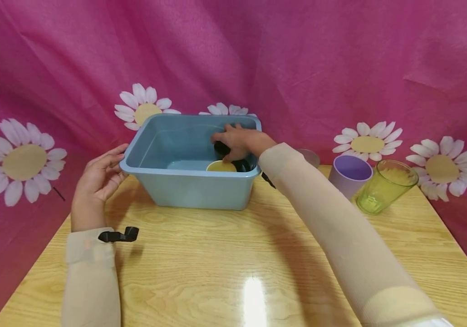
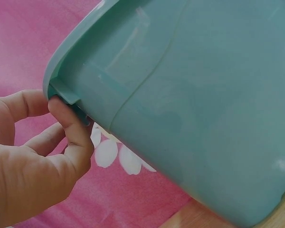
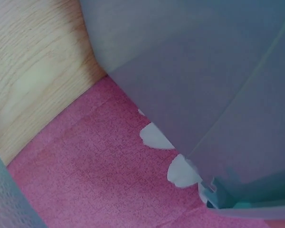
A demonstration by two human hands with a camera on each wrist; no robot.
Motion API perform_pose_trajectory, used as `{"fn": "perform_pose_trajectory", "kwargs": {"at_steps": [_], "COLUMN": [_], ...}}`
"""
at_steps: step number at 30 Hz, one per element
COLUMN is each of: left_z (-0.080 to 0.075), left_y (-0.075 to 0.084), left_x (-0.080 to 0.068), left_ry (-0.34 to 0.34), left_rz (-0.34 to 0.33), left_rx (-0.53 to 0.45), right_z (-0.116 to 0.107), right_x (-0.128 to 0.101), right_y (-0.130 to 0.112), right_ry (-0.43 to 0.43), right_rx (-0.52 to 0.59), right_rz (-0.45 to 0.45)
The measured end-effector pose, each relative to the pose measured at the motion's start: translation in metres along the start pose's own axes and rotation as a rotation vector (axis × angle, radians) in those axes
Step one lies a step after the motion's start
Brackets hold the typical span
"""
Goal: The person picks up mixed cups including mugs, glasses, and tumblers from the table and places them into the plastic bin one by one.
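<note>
Blue plastic bin (image 1: 184, 193) sits toward the back of my wooden worktop (image 1: 233, 254). My left hand (image 1: 94, 179) touches its rim with loosely spread fingers (image 2: 69, 123), gripping nothing. My right hand (image 1: 239, 141) reaches inside, its grip curled on a dark object (image 1: 221, 147) just above a yellow cup (image 1: 221, 166). I judge the steadying touch weak: a snag could slide the bin. My forearm passes near the purple cup (image 1: 349, 175) and green glass (image 1: 382, 186) and could topple them.

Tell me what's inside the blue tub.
Inside the blue tub: a yellow cup and a black object gripped by the right hand. The hand and near wall hide the rest.
</note>
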State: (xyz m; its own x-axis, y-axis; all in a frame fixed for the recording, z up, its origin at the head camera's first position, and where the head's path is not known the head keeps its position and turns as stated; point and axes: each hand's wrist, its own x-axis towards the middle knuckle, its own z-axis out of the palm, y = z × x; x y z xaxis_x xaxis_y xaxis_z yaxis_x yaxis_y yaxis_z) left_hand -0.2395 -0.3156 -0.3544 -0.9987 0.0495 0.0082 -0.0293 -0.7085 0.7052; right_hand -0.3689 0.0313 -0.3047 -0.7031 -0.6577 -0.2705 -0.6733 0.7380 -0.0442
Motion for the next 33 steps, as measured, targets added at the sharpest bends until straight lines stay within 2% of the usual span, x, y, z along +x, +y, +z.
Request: {"fn": "perform_pose_trajectory", "kwargs": {"at_steps": [13, 24, 27, 33], "left_z": [-0.0004, -0.0005, -0.0011, -0.0018], "left_y": [-0.0003, -0.0006, -0.0010, -0.0021], "left_x": [0.0002, -0.0008, -0.0006, 0.0002], "left_ry": [-0.019, -0.020, -0.021, -0.023], "left_rz": [0.010, 0.014, 0.012, 0.010], "left_rx": [0.010, 0.015, 0.013, 0.001], "right_z": [0.0019, 0.0021, 0.0030, 0.0036], "right_x": [0.0033, 0.0025, 0.0022, 0.0000], "right_y": [0.0004, -0.0017, -0.0022, -0.0026], "right_ry": [-0.043, -0.118, -0.106, -0.030], "right_rx": [0.014, -0.005, -0.022, -0.024], "right_rz": [-0.004, 0.010, 0.003, -0.007]}}
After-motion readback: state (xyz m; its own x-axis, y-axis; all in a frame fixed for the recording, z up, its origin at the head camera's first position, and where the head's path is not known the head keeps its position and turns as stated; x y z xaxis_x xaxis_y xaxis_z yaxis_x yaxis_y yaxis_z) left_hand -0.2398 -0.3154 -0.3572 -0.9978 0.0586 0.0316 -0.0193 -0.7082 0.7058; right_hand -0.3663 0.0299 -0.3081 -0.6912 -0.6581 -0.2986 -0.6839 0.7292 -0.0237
